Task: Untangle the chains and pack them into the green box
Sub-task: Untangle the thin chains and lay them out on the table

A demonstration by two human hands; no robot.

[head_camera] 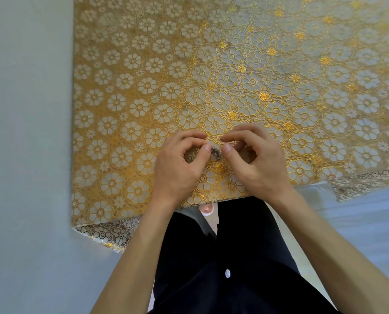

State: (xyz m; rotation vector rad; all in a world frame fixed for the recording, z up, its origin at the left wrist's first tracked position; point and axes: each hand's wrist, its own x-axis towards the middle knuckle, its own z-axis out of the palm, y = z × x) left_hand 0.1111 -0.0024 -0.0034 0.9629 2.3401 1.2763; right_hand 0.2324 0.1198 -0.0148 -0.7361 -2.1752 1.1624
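One small clump of silvery chain (216, 152) sits between the two hands, low over the worktop (80, 196) near its near edge, about mid-view. Whether it touches the surface below cannot be told. Its links are bunched and too fine to tell apart, so one strand or several is unclear.

The left hand (180, 165) pinches the clump's left side between thumb and forefinger, with its other fingers curled in. The right hand (258, 162) pinches the right side the same way. The two thumb tips lie just beside each other, with the chain between them. Greyish bits show inside the curl of each hand, but whether they are more chain or only pattern underneath is unclear. Both forearms are bare, come in from the bottom of the view and converge on the clump.

A cloth (143, 87) of gold lace-like flowers on white covers the worktop and fills most of the view. Its near edge hangs over, with a darker, see-through flap at lower left and another at right. Below that edge is the person's dark garment (245, 245) with a white button (228, 273). A pale grey surface (26, 155) lies left of the worktop, and a similar one shows at right below the cloth's edge.
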